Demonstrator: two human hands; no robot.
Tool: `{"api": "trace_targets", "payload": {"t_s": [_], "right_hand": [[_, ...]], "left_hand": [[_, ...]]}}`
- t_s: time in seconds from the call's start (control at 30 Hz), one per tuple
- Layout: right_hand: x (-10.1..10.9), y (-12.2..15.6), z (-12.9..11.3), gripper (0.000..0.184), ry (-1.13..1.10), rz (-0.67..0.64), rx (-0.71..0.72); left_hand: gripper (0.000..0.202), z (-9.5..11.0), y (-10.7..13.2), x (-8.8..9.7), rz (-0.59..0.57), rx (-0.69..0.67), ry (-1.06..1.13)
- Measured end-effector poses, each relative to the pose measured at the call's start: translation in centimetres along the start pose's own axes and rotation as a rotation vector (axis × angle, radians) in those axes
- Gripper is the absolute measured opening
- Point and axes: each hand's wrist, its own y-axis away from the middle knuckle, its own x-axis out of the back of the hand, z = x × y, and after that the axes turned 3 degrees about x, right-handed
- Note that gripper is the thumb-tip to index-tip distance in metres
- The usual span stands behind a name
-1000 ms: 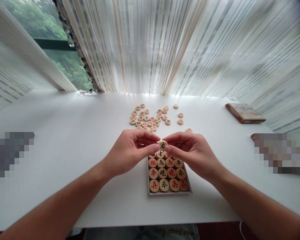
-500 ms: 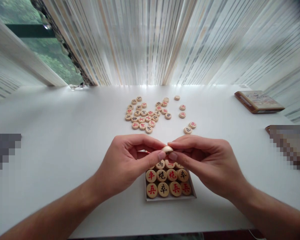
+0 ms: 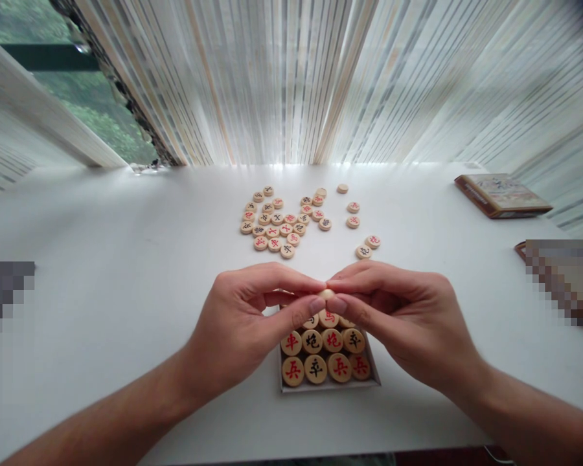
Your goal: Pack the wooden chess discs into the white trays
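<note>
Delicately, I have the left hand [image 3: 250, 317] and right hand [image 3: 401, 314] both pinching one pale disc [image 3: 326, 294] above the tray [image 3: 330, 388], where uneven fingertip pressure could flip it onto the lettered discs [image 3: 315, 369] below.

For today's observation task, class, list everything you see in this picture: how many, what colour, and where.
Table: one, white, across the middle
Tray: one, pale grey, near the front edge
Tray pieces: eight in plain view, others partly hidden; wood, red or black characters
Loose pieces: about thirty, pale wood, beyond the tray
Held piece: one, pale, below centre
Box: one, brown and cream, far right
Blurred item: one, brownish, right edge
Dark blurred item: one, grey, left edge
Curtains: count unclear, white, striped, behind
Window: one, greenery outside, upper left
Cord: one, white, bottom right
Left hand: one, bare, pinching the held piece
Right hand: one, bare, likewise
</note>
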Motion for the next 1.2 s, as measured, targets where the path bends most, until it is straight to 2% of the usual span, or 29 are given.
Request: {"api": "trace_targets", "payload": {"t_s": [0.3, 0.57, 0.8, 0.97, 1.1, 1.2], "right_hand": [[0.51, -0.26, 0.43, 0.032, -0.163, -0.037, -0.248], [0.69, -0.61, 0.45, 0.035, -0.273, -0.051, -0.368], [0.55, -0.58, 0.19, 0.040, -0.348, -0.093, -0.402], [0.40, -0.54, -0.01, 0.041, -0.372, -0.131, -0.417], [0.45, -0.60, 0.07, 0.036, -0.345, -0.118, -0.412], [0.58, -0.62, 0.19, 0.024, -0.291, -0.088, -0.412]], "left_hand": [[0.014, -0.19, -0.54, 0.03, -0.007, 0.207, 0.197], [0.035, -0.22, -0.50, 0.09, -0.067, 0.374, 0.372], [0.024, 0.15, -0.28, 0.08, -0.095, 0.339, 0.380], [0.026, 0.18, -0.15, -0.02, -0.098, 0.295, 0.326], [0.028, 0.09, 0.17, -0.12, -0.096, 0.203, 0.203], [0.029, 0.03, 0.38, -0.32, -0.076, 0.097, 0.060]]}}
